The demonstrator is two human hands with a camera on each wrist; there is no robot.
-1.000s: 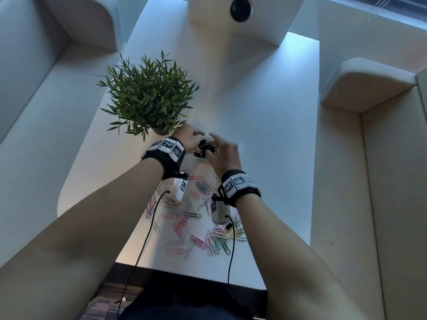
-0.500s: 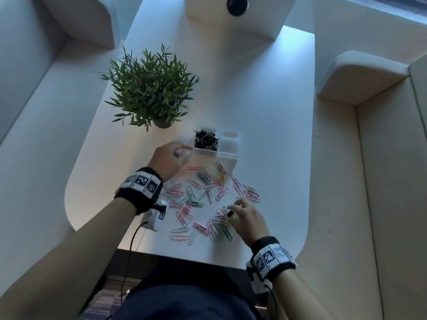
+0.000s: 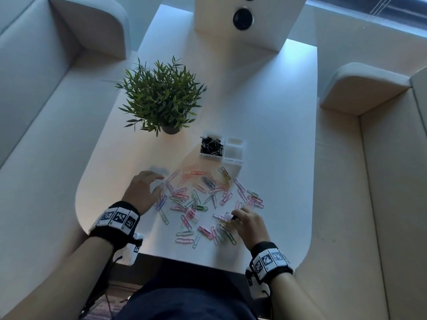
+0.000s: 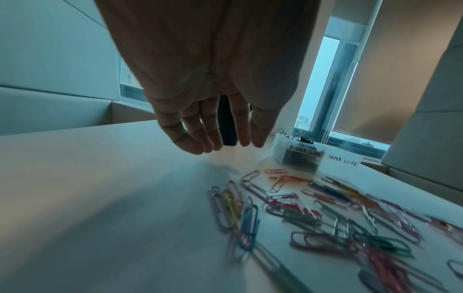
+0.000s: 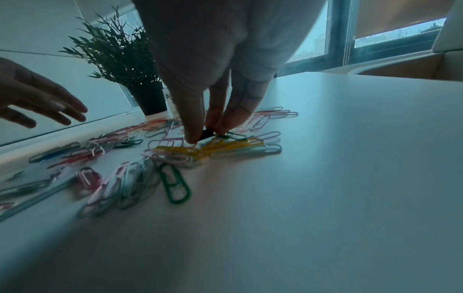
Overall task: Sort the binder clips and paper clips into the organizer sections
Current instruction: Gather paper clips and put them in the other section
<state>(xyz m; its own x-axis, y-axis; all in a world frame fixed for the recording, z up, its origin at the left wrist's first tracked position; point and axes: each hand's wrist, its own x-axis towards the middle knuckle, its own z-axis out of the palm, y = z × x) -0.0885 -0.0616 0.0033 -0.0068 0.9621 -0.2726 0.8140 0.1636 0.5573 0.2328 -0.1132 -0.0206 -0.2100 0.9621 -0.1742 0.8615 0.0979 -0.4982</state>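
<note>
Several coloured paper clips [image 3: 203, 197] lie scattered on the white table [image 3: 277, 158]. Behind them stands a clear two-section organizer [image 3: 235, 161]: the left section holds black binder clips [image 3: 211, 146], while the right one, labelled paper clips [image 4: 342, 159], looks empty. My right hand [image 3: 234, 215] is at the near right of the pile. Its thumb and fingers pinch a small black binder clip [image 5: 206, 133] that rests among yellow paper clips [image 5: 200, 150]. My left hand [image 3: 159, 181] hovers open over the pile's left edge, fingers spread [image 4: 218, 142], holding nothing.
A potted green plant [image 3: 161, 98] stands behind and to the left of the organizer. Pale upholstered benches [image 3: 34, 112] flank the table on both sides. A white block with a dark round hole [image 3: 245, 19] closes the far end. The table's near edge [image 3: 184, 259] is at my lap.
Both hands have drawn back from the organizer. The right hand came down on the near right of the pile and pinched a black clip. The left hand moved nearer, to the pile's left edge.
</note>
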